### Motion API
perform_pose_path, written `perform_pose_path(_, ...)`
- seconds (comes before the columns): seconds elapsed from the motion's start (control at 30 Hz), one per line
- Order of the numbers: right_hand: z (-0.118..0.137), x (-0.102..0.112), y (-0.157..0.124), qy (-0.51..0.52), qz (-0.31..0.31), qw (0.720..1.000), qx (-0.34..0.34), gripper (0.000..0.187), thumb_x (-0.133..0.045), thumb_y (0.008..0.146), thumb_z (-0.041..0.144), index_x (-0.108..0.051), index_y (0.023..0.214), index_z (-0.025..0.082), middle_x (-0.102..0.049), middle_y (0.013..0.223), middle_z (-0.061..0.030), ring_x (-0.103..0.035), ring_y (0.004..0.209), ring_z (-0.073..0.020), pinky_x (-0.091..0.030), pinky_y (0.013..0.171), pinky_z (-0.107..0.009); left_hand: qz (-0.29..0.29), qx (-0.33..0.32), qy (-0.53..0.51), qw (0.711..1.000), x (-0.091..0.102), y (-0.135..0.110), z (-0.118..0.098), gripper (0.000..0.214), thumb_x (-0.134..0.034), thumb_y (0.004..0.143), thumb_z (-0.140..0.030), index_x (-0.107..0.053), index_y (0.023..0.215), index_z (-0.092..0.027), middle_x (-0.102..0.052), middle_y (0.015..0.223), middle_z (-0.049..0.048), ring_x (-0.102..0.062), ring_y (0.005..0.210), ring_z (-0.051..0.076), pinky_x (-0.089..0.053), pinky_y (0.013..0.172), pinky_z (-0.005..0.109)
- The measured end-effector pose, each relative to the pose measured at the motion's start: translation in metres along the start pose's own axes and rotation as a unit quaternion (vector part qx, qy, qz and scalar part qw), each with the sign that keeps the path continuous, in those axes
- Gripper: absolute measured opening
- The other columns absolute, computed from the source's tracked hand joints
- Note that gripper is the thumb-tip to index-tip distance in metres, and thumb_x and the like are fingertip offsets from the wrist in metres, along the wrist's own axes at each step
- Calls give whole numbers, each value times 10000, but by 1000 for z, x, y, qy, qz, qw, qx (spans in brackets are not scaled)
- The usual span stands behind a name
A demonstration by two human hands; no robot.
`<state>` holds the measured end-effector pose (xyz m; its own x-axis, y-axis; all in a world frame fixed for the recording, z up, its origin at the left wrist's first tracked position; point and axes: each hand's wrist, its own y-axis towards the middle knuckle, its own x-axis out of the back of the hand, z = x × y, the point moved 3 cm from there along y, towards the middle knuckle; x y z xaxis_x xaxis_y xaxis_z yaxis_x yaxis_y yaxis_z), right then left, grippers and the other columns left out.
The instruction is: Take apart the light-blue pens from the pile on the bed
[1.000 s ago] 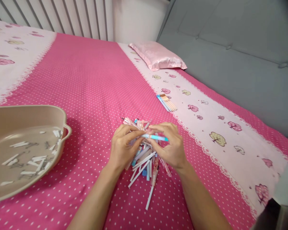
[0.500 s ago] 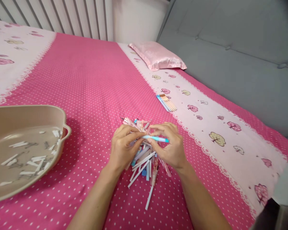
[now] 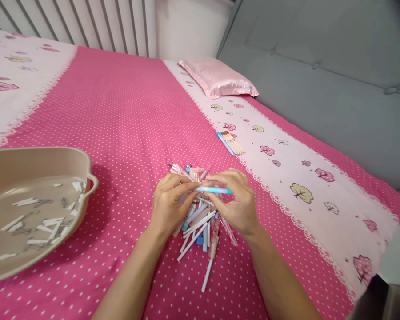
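Observation:
A light-blue pen (image 3: 214, 190) lies level between my two hands. My left hand (image 3: 170, 199) pinches its paler left end, and my right hand (image 3: 236, 198) grips the brighter blue part with thumb and fingers. Right below and behind them is a loose pile of pen parts (image 3: 203, 222): white tubes, clear pink barrels and blue pieces, partly hidden by my hands. One white tube (image 3: 207, 275) sticks out of the heap toward me.
On the left stands a beige basin (image 3: 83, 155) holding small white pieces and metal springs. A neat row of pens (image 3: 231, 143) lies beyond my right hand. Farther back, a pink pillow (image 3: 220, 79) rests by the grey headboard (image 3: 320, 89). Everything sits on a pink dotted bedsheet (image 3: 126, 115).
The blue pen has shifted slightly left and up between my fingers, and its right end tilts down less. The pile and the basin stay as they were.

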<state>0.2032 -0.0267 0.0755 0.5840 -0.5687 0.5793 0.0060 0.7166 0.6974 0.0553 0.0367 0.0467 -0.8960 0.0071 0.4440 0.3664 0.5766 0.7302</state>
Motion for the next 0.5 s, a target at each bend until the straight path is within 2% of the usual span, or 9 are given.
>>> perform_pose_path(0.2, 0, 0, -1, -18, 12, 1000, 2, 257, -680, 780, 200, -616, 1022, 258, -715, 879, -2, -622, 882, -213, -381, 958, -454, 16, 9, -2, 1000, -2, 0, 0, 136, -657, 796, -241, -721, 913, -214, -685, 773, 50, -590, 742, 172, -465, 673, 313)
perform_pose_path(0.5, 3, 2, 1, -15, 30, 999, -14, 311, -686, 759, 178, -590, 1042, 263, -733, 838, 21, -628, 881, -219, -366, 947, -446, 21, -19, 19, 999, -4, -3, 1, 102, -659, 798, -235, -711, 881, -208, -691, 760, 42, -586, 738, 167, -455, 666, 311)
